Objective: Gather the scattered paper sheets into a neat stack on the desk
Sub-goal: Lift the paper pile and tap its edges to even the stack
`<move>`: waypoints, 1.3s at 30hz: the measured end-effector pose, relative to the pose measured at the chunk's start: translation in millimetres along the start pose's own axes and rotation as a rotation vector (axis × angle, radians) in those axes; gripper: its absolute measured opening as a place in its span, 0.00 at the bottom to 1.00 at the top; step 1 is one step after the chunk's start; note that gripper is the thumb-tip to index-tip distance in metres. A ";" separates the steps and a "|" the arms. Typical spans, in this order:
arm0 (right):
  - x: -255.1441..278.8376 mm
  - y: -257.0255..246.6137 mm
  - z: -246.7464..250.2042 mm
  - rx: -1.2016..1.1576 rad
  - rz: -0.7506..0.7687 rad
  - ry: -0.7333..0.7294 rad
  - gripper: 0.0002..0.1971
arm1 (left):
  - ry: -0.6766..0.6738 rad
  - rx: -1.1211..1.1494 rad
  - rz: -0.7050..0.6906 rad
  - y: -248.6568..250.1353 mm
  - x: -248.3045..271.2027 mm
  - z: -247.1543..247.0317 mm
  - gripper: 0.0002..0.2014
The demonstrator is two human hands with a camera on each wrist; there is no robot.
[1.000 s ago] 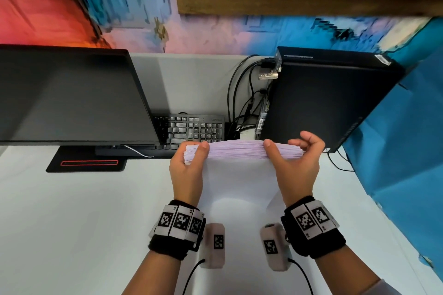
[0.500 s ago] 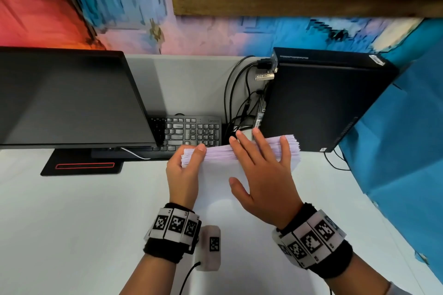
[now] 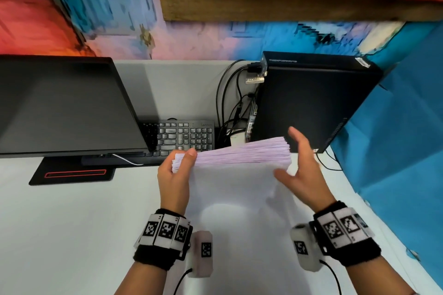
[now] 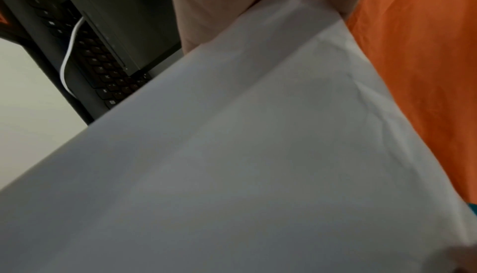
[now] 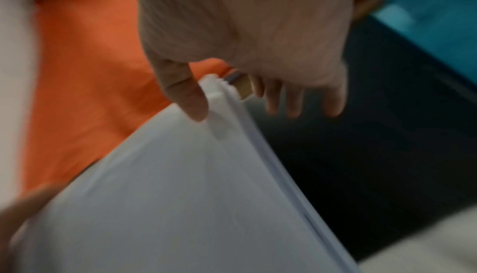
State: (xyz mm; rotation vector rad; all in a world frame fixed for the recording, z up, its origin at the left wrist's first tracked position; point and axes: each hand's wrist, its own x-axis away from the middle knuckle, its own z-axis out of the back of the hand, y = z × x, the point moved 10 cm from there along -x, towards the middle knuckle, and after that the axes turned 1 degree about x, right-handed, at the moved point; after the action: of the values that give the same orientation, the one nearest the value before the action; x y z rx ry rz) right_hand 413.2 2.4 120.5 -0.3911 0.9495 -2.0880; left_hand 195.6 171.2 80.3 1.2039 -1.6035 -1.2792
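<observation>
at the far left of the white desk (image 3: 60,223) stands a dark flat monitor (image 3: 62,105) on a black base with a red-outlined slot (image 3: 74,173), and a black keyboard (image 3: 184,136) lies partly tucked under the monitor's right edge, with a thin white cable (image 3: 127,161) running along its near side. just right of centre, the thick stack of white paper sheets (image 3: 235,189) is held upright over the middle of the desk, its top edge showing a pale lilac tint and tilting up toward the right. the left hand (image 3: 175,177) grasps the stack's upper left corner, thumb across the near face at the top edge and the other fingers hidden behind the sheets. the right hand (image 3: 304,170) is at the stack's upper right corner with fingers straight and spread, not clenched; in the right wrist view its thumb (image 5: 185,95) rests on the near face by the corner while the other fingers extend past the far side, apart from the paper. both wrists wear black bands with white square-coded markers. behind the right hand stands a black upright computer tower (image 3: 309,100) at the far right of the desk, with black cables (image 3: 227,103) hanging at its left side. a blue fabric sheet (image 3: 395,141) hangs at the far right edge.
</observation>
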 end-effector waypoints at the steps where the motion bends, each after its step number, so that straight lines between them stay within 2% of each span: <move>1: -2.6 15.4 -6.9 -0.222 -0.064 -0.086 0.44 | -0.006 0.003 -0.004 0.1 -0.3 -0.9 0.12; 3: -4.2 31.2 -24.6 -0.460 -0.113 -0.228 0.45 | -0.026 -0.004 -0.047 2.0 0.0 -1.4 0.17; 5: -7.4 38.2 -36.7 -0.524 -0.109 -0.255 0.42 | -0.055 -0.019 -0.102 3.9 0.9 -2.1 0.15; 6: -8.9 42.2 -41.6 -0.554 -0.127 -0.242 0.39 | -0.072 -0.027 -0.123 3.8 1.5 -2.2 0.14; 9: -11.7 54.4 -53.9 -0.642 -0.201 -0.143 0.29 | -0.085 -0.084 -0.153 -1.4 3.2 2.5 0.24; 11: -12.2 63.3 -62.7 -0.693 -0.251 -0.071 0.26 | -0.077 -0.109 -0.138 -8.8 3.1 6.4 0.22; 13: -11.2 71.2 -73.8 -0.737 -0.300 -0.022 0.27 | -0.052 -0.125 -0.108 -21.3 3.5 12.0 0.19; 17: -6.0 82.7 -93.7 -0.783 -0.350 0.040 0.36 | -0.011 -0.089 0.007 -67.7 9.9 25.8 0.29; 20: -3.6 92.5 -98.5 -0.726 -0.351 0.090 0.36 | 0.020 -0.070 0.017 -86.1 12.5 28.0 0.36; 24: -2.6 100.1 -107.0 -0.689 -0.339 0.068 0.39 | 0.030 -0.090 -0.025 -88.5 6.8 21.4 0.30; 28: 1.0 103.7 -118.5 -0.737 -0.375 0.065 0.42 | 0.126 -0.111 -0.016 -93.7 4.5 28.4 0.29; 30: -0.2 106.6 -120.6 -0.731 -0.380 0.073 0.37 | 0.145 -0.092 -0.034 -93.5 1.8 28.5 0.29; 32: -1.7 106.5 -118.4 -0.710 -0.368 0.080 0.28 | 0.123 -0.094 -0.044 -97.4 -0.4 28.8 0.31; 34: -3.2 104.8 -116.6 -0.704 -0.340 0.072 0.25 | 0.064 -0.124 -0.017 -104.8 -1.6 31.2 0.31; 36: -3.5 103.6 -115.3 -0.697 -0.325 0.071 0.26 | -0.013 -0.180 0.042 -114.8 -3.1 36.1 0.26; 39: -4.3 107.3 -114.5 -0.672 -0.340 0.090 0.27 | -0.104 -0.229 0.155 -125.1 -4.5 37.9 0.12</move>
State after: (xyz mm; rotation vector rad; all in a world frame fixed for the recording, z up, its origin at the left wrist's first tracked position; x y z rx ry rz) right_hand 410.4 18.9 -35.6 -0.8534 1.7386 -2.0385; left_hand 188.4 178.4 -50.1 0.8689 -1.5423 -1.3997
